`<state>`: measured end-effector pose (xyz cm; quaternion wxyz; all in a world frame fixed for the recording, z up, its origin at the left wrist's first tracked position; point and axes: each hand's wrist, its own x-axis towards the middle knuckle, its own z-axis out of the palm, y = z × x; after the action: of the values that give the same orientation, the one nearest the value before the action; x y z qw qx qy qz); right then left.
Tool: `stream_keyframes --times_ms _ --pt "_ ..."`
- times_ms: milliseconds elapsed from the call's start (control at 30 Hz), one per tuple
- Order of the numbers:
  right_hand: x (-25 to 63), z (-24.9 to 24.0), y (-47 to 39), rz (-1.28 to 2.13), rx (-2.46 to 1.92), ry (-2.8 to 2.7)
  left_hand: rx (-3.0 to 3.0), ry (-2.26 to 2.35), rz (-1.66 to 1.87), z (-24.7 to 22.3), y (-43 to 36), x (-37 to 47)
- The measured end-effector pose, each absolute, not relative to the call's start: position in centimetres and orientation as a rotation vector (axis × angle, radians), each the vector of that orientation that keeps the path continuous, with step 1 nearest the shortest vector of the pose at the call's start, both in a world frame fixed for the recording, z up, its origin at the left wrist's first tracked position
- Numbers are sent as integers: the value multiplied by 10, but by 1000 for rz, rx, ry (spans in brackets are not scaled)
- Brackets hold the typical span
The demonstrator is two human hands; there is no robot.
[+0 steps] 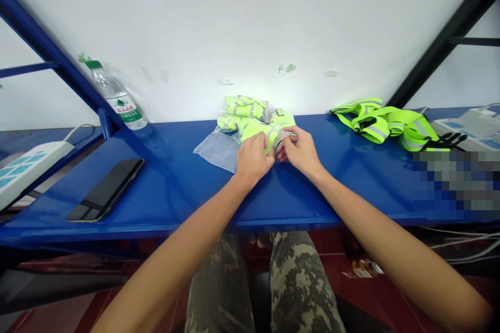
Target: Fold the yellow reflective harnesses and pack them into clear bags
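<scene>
A: Start at the left edge. What's on the bench (175, 187)?

B: Far left, a white power strip (23, 169), off on a lower surface beside it. Then a dark phone (105, 190) lying flat, screen up, and behind it a water bottle (117, 99) leaning against the wall by the blue frame post.

A: And the middle?

B: A clear plastic bag (216, 148) lies flat, its loose end trailing out to the left. Just behind the hands sits a small heap of bagged vests (250, 114), neon yellow with grey reflective bands, up near the wall.

A: What are the hands doing?

B: The left hand (253, 158) is curled over, fingers pinched on a folded vest packet (269, 135). The right hand (299, 151) meets it from the other side, fingertips closed on the packet's clear film edge. Both are gripping, neither is spread wide.

A: So which way does the packet lie from them?

B: Straight ahead, directly between the two hands and touching both. Its long axis seems to run left to right, roughly along the bench edge, though the fingers hide much of it. Neither hand is clearly nearer; they share it about evenly.

A: Anything further right?

B: A loose vest (383, 122), unfolded and strappy, well apart from the hands. Beyond it a second white power strip (474, 127), and a blurred patch I can't read.
</scene>
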<state>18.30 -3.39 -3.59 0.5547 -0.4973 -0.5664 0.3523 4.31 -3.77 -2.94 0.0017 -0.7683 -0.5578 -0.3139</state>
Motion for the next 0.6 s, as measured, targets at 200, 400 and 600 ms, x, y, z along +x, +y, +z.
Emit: stream_keyframes --times_ms 200,400,600 --pt "187 -35 -36 855 -1111 -1352 -2402 -1912 -648 -26 -37 38" --pt "188 -36 -33 981 -1093 -1283 -2361 -1893 -553 -26 -36 37" --pt "194 -29 -33 1086 -1215 -1155 -2432 -1830 -484 -28 -38 41"
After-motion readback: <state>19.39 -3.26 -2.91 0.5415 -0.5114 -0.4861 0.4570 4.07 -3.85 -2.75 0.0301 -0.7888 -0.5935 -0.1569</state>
